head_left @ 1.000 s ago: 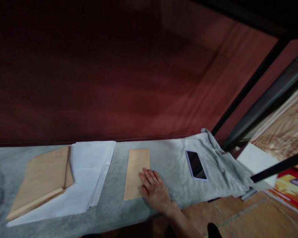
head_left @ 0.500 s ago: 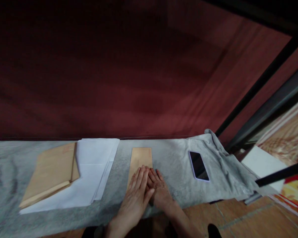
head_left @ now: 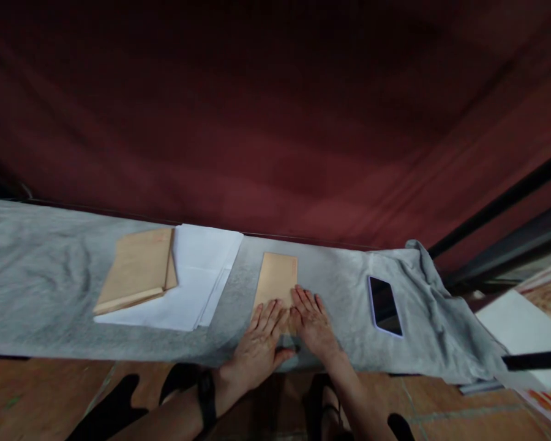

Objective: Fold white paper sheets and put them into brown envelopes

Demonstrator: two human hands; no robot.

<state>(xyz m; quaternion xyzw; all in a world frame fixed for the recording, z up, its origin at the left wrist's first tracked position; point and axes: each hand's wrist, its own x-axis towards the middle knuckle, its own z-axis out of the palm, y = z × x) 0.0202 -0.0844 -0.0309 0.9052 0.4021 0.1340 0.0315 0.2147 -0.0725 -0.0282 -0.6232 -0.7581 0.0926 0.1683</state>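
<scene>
A brown paper envelope point(head_left: 278, 274) lies flat on the grey cloth, its near part covered by my hands. My left hand point(head_left: 262, 340) rests palm down on the envelope's lower left part, fingers stretched out and thumb pointing right. On its lower right edge lies my right hand point(head_left: 313, 321), flat, with the fingers slightly spread. Neither hand grips anything. To the left, a stack of brown envelopes point(head_left: 140, 263) sits partly on top of white paper sheets point(head_left: 206, 257).
A phone with a purple edge point(head_left: 386, 306) lies to the right on the grey cloth point(head_left: 340, 275). Behind the cloth hangs a dark red curtain point(head_left: 275, 153). Black bars point(head_left: 500, 202) cross the right side. Tiled floor point(head_left: 50, 386) shows below.
My hands have moved apart; they were close together on the envelope and now lie on its left and right sides. The view has shifted, showing more of the cloth's left end.
</scene>
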